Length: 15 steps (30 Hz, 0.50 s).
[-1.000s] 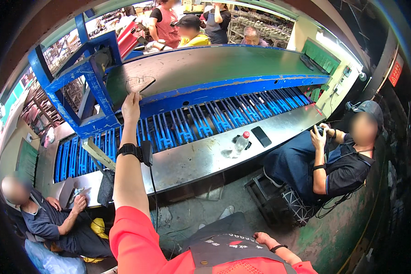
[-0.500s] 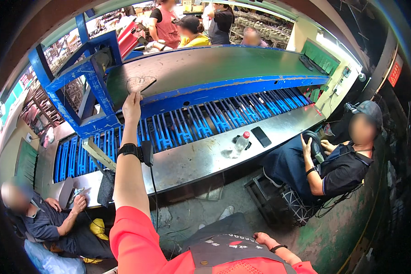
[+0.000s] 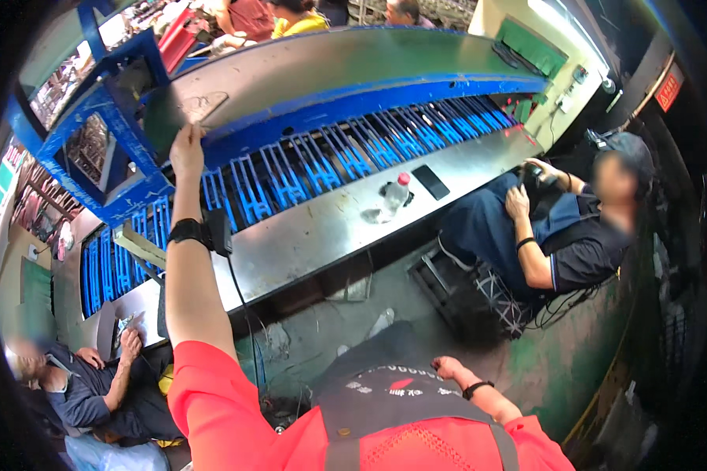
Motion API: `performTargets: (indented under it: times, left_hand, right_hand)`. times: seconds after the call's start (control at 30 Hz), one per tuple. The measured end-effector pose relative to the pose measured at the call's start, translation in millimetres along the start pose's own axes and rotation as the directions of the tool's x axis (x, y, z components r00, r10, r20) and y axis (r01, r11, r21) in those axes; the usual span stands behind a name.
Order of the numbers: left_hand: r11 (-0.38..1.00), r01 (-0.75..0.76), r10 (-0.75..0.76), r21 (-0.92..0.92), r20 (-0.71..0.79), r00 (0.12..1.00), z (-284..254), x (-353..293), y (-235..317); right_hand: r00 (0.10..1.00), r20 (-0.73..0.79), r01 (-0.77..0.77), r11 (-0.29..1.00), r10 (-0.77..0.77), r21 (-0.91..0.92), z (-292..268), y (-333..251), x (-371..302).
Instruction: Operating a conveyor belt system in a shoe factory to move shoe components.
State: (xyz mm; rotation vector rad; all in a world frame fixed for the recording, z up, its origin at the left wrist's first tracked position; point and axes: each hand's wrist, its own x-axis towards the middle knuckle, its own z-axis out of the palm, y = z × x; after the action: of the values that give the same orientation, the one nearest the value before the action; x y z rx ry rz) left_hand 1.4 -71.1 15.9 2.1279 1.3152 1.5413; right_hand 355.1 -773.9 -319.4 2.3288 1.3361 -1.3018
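Observation:
Stretched out at the far left, my left hand (image 3: 187,149) pinches a pair of thin-framed eyeglasses (image 3: 216,104). The glasses are over the near left end of the long green conveyor belt (image 3: 291,78), by its blue metal side. Whether they touch the belt I cannot tell. A black strap and a small black box (image 3: 221,233) with a cable sit on my left wrist. Low in front of my dark apron (image 3: 401,385), my right hand (image 3: 448,366) has its fingers loosely curled, with nothing visible in them.
Blue metal racks (image 3: 306,173) line the steel ledge (image 3: 314,235), where a red-capped bottle (image 3: 395,195) and a black phone (image 3: 430,182) lie near each other. One co-worker (image 3: 589,228) sits at right holding a dark object; another (image 3: 86,385) sits at lower left.
The view has shifted, so the bench sits higher and further left in the picture. My left hand keeps hold of the eyeglasses. The co-worker at right has turned the dark object.

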Motion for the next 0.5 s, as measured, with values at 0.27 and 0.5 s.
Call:
performTargets:
  times: [0.27, 0.5]
  left_hand:
    - [0.997, -0.071, 0.072, -0.031, 0.018, 0.997, 8.1, 3.1, -11.2]
    - [1.0, 0.019, -0.019, 0.004, 0.063, 0.998, 11.1, -3.7, -0.3]
  right_hand:
    - [0.997, -0.063, -0.035, 0.998, 0.038, 0.049, -12.4, -19.9, -31.9]
    - [0.99, -0.057, -0.121, 0.987, 0.128, 0.107, -7.5, -16.4, -39.5]
